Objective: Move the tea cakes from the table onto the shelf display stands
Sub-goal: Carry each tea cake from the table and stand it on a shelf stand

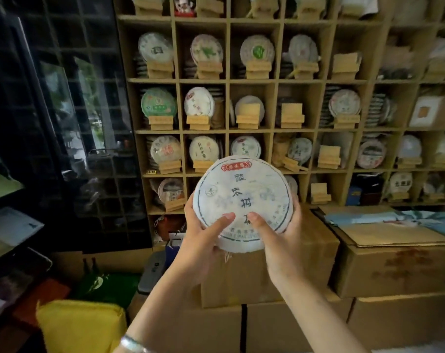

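A: Item held?
B: One tea cake [241,202], white wrapper, red label, blue print, upright, face toward the camera, in front of the shelf [227,80].
A: Grip?
B: Left hand [203,238] and right hand [280,238] both clamped on its lower edge, thumbs on the face.
A: Below?
B: Cardboard boxes [394,263]. Several wooden stands [291,115] in the shelf stand bare.

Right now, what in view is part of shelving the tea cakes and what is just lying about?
Part of the job:
tea cake, held by left hand and right hand
shelf
empty stand

Lying about:
cardboard boxes
yellow bag
green bag
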